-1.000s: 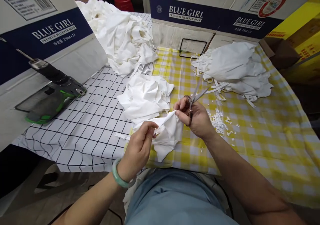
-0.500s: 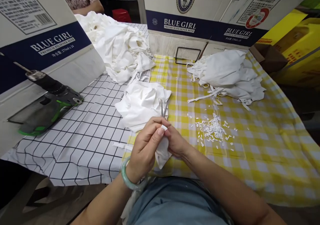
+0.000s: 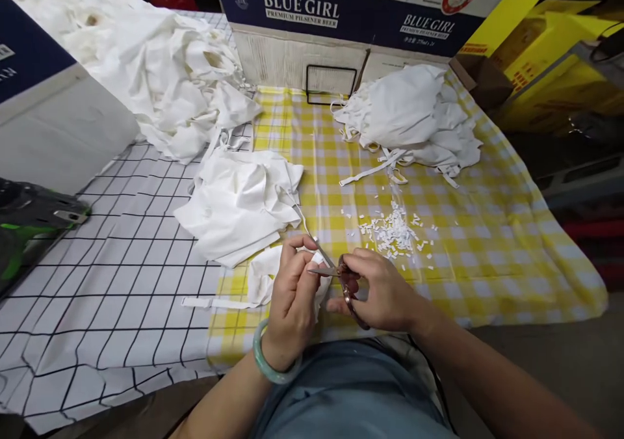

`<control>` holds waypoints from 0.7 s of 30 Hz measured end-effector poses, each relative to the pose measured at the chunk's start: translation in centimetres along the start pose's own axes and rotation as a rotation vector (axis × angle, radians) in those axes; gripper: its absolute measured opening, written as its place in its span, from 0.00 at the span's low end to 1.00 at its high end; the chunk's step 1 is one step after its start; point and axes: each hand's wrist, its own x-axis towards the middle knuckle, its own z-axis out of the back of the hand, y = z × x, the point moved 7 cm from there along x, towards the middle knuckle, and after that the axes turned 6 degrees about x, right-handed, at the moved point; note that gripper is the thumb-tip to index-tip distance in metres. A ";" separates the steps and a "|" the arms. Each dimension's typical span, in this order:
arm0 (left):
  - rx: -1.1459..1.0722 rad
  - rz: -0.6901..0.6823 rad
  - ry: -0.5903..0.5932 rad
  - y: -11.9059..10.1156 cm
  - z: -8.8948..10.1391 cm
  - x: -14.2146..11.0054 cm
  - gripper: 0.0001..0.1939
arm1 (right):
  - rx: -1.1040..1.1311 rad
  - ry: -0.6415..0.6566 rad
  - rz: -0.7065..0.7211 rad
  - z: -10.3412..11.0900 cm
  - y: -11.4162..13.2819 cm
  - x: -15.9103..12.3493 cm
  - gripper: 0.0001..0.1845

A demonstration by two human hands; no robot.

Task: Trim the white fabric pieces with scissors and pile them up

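My left hand (image 3: 292,296), with a green bangle at its wrist, pinches a white fabric piece (image 3: 263,275) with a strap trailing to the left. A small white end sticks up between the thumb and forefinger. In my right hand (image 3: 385,289) are small scissors (image 3: 348,291), fingers in the handles. Their blades are spread and lie right by the white end at my left fingertips; whether they touch it I cannot tell. Just beyond the hands lies a stack of white fabric pieces (image 3: 238,205). Small white clippings (image 3: 396,231) are scattered to the right.
A large white fabric heap (image 3: 160,75) lies back left, another strapped pile (image 3: 409,110) back right. Beer cartons (image 3: 292,49) stand behind and at left. A power drill (image 3: 39,214) lies at the left edge. A black wire stand (image 3: 331,82) leans by the back carton.
My right hand has drawn apart from the left, and the scissors now lie with spread blades at the fabric's end. The view has turned left-to-right and lower, so the drill sits nearer the edge.
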 end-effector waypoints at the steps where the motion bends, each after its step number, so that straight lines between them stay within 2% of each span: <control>1: 0.026 -0.015 0.001 0.0 -0.1 0.0 0.16 | -0.005 0.008 0.001 0.0 0.0 -0.1 0.23; 6: 0.088 -0.075 0.008 0.1 -0.3 -0.3 0.14 | 0.011 0.025 0.014 0.5 -0.2 -0.2 0.21; 14: 0.156 -0.149 0.022 0.0 -0.8 -0.4 0.12 | 0.030 0.038 -0.041 0.5 -0.6 -0.4 0.18; 21: 0.155 -0.157 0.040 0.1 -1.0 -0.4 0.11 | 0.078 0.047 -0.076 0.5 -0.9 -0.5 0.17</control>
